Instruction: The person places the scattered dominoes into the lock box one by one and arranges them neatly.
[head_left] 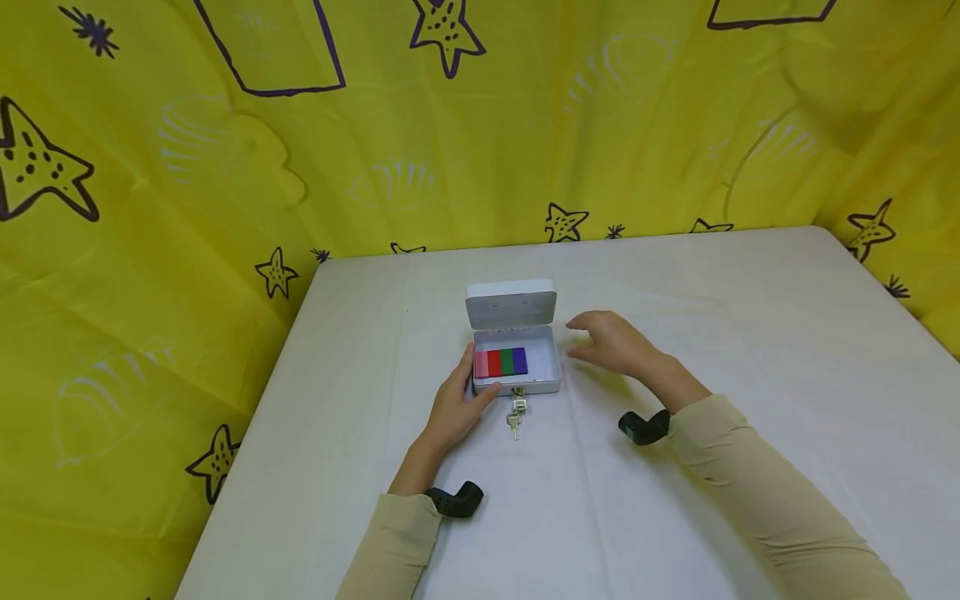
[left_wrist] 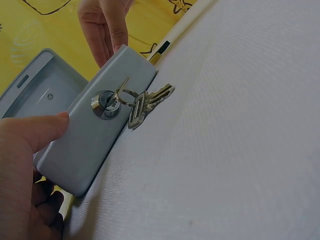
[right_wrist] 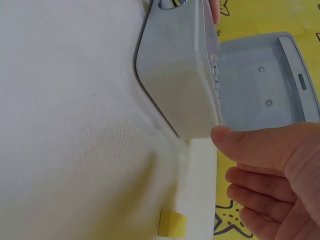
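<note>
Yellow star-print cloth backs your white table; your left hand grips the box, your right hand, half-spread, holds nothing.

This looks like a curtained-off recording corner — a makeshift booth. A yellow curtain printed with starfish and shells hangs behind and on both sides of a white-topped table, and black cameras are worn on the wrists — what building this is, I cannot tell.
</note>
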